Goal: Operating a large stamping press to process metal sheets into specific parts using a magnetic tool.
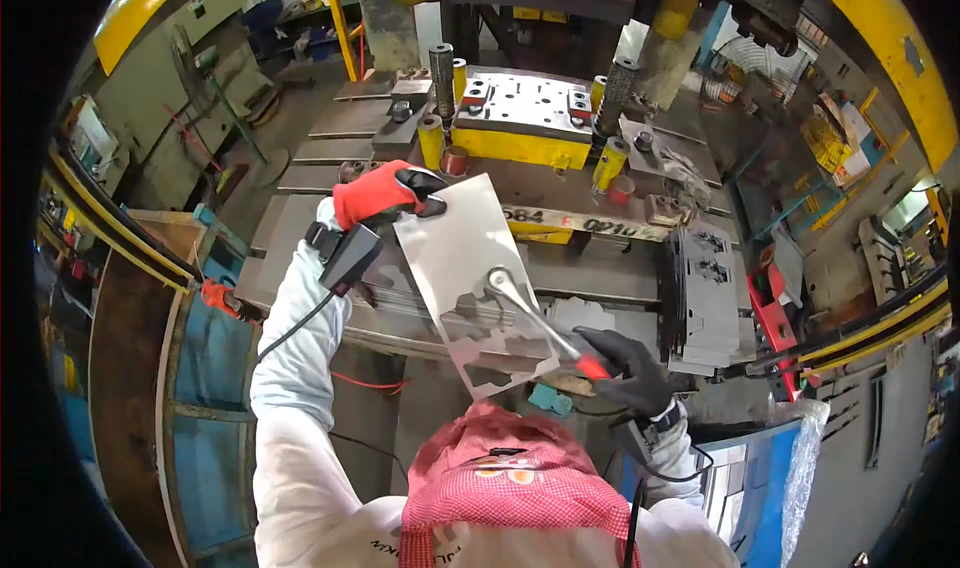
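My left hand (385, 196), in a red and black glove, is closed on the upper left edge of a flat metal sheet (450, 243). The sheet is tilted, with irregular notches cut in its lower part. In my right hand (637, 376), black-gloved, is the red handle of a round-headed metal tool (540, 320). The tool's head lies over the middle of the sheet and seems to touch it. Beyond both hands, a die with a silver top plate and yellow base (522, 148) sits on the press bed.
A stack of cut metal sheets (705, 303) stands on the right of the bed. Yellow-topped posts (430, 140) surround the die. A red frame (772, 308) is farther right, a blue-sided bin (765, 488) at lower right. Blue panels (212, 398) stand on the left.
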`<control>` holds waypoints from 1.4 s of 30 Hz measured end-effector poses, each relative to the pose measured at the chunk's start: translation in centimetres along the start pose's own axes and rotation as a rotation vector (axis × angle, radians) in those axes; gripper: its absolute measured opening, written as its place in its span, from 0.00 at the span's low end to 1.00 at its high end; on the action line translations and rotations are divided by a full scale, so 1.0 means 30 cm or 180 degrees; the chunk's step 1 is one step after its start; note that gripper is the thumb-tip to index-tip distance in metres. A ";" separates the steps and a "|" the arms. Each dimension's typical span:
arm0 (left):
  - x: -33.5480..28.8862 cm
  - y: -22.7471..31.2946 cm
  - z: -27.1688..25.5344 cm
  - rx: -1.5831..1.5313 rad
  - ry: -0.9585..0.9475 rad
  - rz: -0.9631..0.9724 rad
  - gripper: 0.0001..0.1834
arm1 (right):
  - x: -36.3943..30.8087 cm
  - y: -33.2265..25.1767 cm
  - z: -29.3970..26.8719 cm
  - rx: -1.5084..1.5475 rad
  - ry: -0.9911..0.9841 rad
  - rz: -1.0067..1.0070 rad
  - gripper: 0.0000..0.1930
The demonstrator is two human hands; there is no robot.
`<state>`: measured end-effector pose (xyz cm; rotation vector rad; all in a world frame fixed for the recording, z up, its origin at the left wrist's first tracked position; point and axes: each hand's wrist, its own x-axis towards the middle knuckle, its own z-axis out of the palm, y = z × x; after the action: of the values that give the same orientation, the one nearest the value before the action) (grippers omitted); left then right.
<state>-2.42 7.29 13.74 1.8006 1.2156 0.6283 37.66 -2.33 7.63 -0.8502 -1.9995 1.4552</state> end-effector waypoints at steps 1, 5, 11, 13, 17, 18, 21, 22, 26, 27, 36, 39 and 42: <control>0.025 0.017 0.003 0.0014 -0.0132 0.0012 0.17 | 0.012 0.032 0.011 -0.0123 -0.0008 -0.0008 0.32; 0.071 0.122 0.022 0.0197 -0.0111 -0.0065 0.18 | -0.038 0.045 0.062 0.1488 -0.0037 0.0875 0.35; 0.301 -0.180 -0.001 -0.3189 -0.0371 0.0639 0.25 | 0.033 0.038 0.087 0.2626 0.0652 0.0561 0.33; 0.282 -0.087 0.103 -0.4274 0.0045 0.0599 0.28 | 0.129 0.051 0.033 0.2298 0.0920 0.0302 0.31; 0.236 -0.293 0.242 -0.5361 -0.0504 0.0714 0.32 | 0.365 0.015 -0.086 0.2200 0.1095 0.0396 0.26; 0.229 -0.112 0.324 -0.4257 0.0273 0.0079 0.33 | 0.398 0.036 -0.149 0.2325 0.1138 0.0348 0.24; 0.190 -0.109 0.417 -0.4359 0.0429 0.0068 0.34 | 0.541 0.118 -0.207 0.2394 0.1003 0.0198 0.20; 0.187 -0.095 0.432 -0.4380 0.0353 0.0112 0.33 | 0.567 0.099 -0.200 0.2463 0.1079 0.0271 0.19; 0.247 -0.082 0.460 -0.4514 0.0537 0.0427 0.29 | 0.612 0.084 -0.202 0.2726 0.0894 0.0374 0.16; 0.277 -0.078 0.454 -0.4633 0.0544 0.0510 0.28 | 0.610 0.096 -0.212 0.2799 0.0817 0.0388 0.15; 0.304 -0.017 0.443 -0.4232 0.1297 0.0529 0.23 | 0.626 0.126 -0.257 0.2548 0.0548 0.0630 0.19; 0.312 -0.024 0.439 -0.4430 0.1220 0.0398 0.25 | 0.623 0.106 -0.264 0.2414 0.0457 0.0596 0.20; 0.336 -0.020 0.459 -0.4386 0.1251 0.0431 0.25 | 0.594 0.124 -0.257 0.2237 0.0802 0.0238 0.22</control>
<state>12.01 11.54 5.67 0.5808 0.5387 1.4685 32.02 16.61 7.12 -0.7412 -1.1499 1.8143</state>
